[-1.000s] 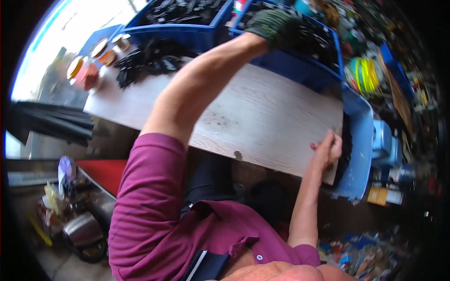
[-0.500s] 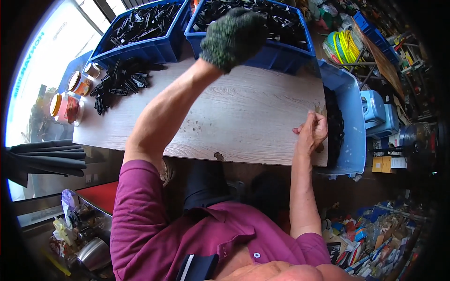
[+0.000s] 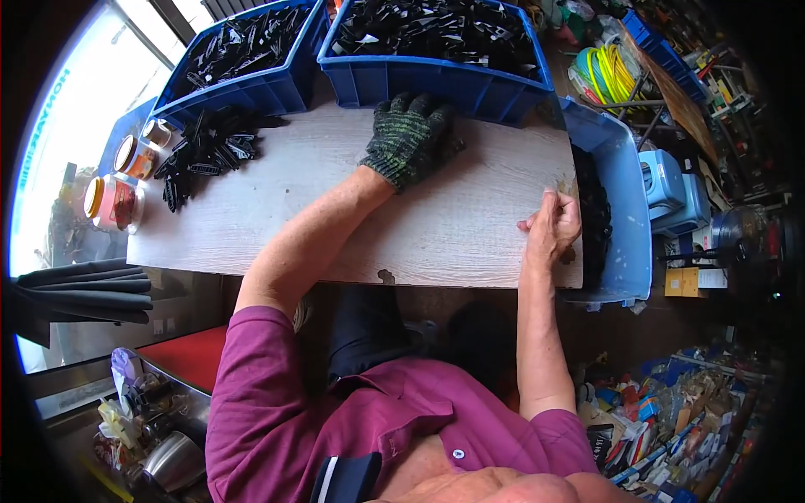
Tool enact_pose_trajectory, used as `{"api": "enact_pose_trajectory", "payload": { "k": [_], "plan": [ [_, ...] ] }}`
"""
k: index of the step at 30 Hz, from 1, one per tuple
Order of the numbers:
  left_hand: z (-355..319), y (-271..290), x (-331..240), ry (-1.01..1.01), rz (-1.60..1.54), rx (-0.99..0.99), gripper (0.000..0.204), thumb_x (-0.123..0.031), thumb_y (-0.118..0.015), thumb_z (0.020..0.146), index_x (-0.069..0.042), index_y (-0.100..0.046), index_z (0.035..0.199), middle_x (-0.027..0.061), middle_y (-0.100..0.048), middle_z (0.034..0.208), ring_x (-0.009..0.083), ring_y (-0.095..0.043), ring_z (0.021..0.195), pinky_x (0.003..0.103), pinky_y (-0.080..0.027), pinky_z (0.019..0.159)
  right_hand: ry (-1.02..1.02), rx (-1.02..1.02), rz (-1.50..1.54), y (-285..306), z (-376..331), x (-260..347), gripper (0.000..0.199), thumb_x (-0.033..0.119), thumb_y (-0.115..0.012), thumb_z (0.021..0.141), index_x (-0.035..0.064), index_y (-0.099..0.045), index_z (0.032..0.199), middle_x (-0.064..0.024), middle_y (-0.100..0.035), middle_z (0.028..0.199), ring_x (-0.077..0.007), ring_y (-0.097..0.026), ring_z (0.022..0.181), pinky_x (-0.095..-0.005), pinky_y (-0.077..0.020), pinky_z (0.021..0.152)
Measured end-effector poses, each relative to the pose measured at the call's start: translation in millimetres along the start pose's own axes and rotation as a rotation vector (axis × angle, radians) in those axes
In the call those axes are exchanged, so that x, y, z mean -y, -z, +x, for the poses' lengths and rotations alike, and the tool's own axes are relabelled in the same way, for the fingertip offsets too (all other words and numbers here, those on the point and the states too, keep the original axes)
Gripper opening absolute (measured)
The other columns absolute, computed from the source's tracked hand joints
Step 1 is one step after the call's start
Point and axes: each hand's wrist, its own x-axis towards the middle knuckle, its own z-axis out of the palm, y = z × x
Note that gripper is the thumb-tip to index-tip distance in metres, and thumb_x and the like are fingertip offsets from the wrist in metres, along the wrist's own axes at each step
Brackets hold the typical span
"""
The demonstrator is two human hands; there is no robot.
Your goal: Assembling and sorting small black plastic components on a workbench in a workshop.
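Note:
My left hand (image 3: 407,138), in a dark green knitted glove, is low over the wooden table top, just in front of the middle blue crate (image 3: 436,84). Its fingers are bent downward, and what they close on is hidden beneath the glove. That crate is heaped with small black plastic parts (image 3: 432,32). My bare right hand (image 3: 553,226) rests at the table's right edge with its fingers curled closed and nothing visible in them. Beside it stands a light blue bin (image 3: 635,214) with black pieces inside.
Another blue crate (image 3: 243,99) of black parts stands at the far left. In front of it lies a loose pile of black pieces (image 3: 210,151), with lidded jars (image 3: 117,201) by the table's left edge. Light blue containers (image 3: 673,193) and a coiled yellow hose (image 3: 612,74) are on the right.
My gloved left hand has come down and nearer, from above the middle crate to the table in front of it. My right hand stays in place.

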Motion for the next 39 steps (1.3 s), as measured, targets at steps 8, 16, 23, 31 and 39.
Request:
{"api": "enact_pose_trajectory", "payload": {
  "k": [8, 16, 23, 31, 39],
  "plan": [
    [5, 9, 15, -0.054, -0.185, -0.049, 0.057, -0.028, -0.08, 0.074, -0.017, -0.062, 0.127, 0.0138, -0.062, 0.126, 0.0376, -0.056, 0.118, 0.052, -0.046, 0.095, -0.013, 0.006, -0.034, 1, 1, -4, 0.019, 0.018, -0.065, 0.094, 0.004, -0.057, 0.083, 0.0002, -0.048, 0.055, -0.0069, -0.044, 0.043, -0.0252, -0.048, 0.039],
    [83, 34, 10, -0.227, -0.095, -0.449, 0.048, -0.034, -0.075, 0.082, -0.022, -0.062, 0.127, 0.0136, -0.061, 0.125, 0.0364, -0.055, 0.115, 0.052, -0.045, 0.093, -0.028, -0.004, -0.045, -1, 0, 0, 0.019, 0.019, -0.065, 0.094, 0.0033, -0.058, 0.084, -0.0006, -0.049, 0.057, -0.0078, -0.046, 0.044, -0.0269, -0.0488, 0.04],
    [140, 90, -18, -0.029, 0.034, 0.147, 0.055, -0.042, -0.071, 0.083, -0.019, -0.057, 0.131, 0.0203, -0.056, 0.127, 0.0446, -0.056, 0.115, 0.059, -0.049, 0.088, -0.052, -0.003, -0.027, 3, 0, -2, 0.022, 0.019, -0.064, 0.094, 0.0001, -0.058, 0.085, -0.0026, -0.056, 0.066, -0.009, -0.048, 0.045, -0.0257, -0.0483, 0.04],
    [145, 85, -13, 0.123, 0.036, 0.204, 0.034, -0.037, -0.066, 0.087, -0.015, -0.067, 0.112, 0.0231, -0.064, 0.112, 0.0433, -0.063, 0.102, 0.053, -0.053, 0.084, -0.075, 0.003, -0.056, 0, -2, 4, 0.018, 0.02, -0.064, 0.095, 0.0051, -0.058, 0.087, -0.0001, -0.049, 0.06, -0.008, -0.046, 0.046, -0.0268, -0.0479, 0.042],
    [142, 47, 8, 0.092, 0.047, -0.005, 0.033, -0.037, -0.066, 0.086, -0.015, -0.07, 0.109, 0.02, -0.069, 0.106, 0.0413, -0.068, 0.094, 0.052, -0.055, 0.08, -0.094, -0.009, -0.03, -1, -1, 1, 0.016, 0.019, -0.063, 0.096, 0.006, -0.057, 0.088, 0.0, -0.049, 0.061, -0.0077, -0.046, 0.046, -0.0261, -0.0468, 0.041]
  ]
}}
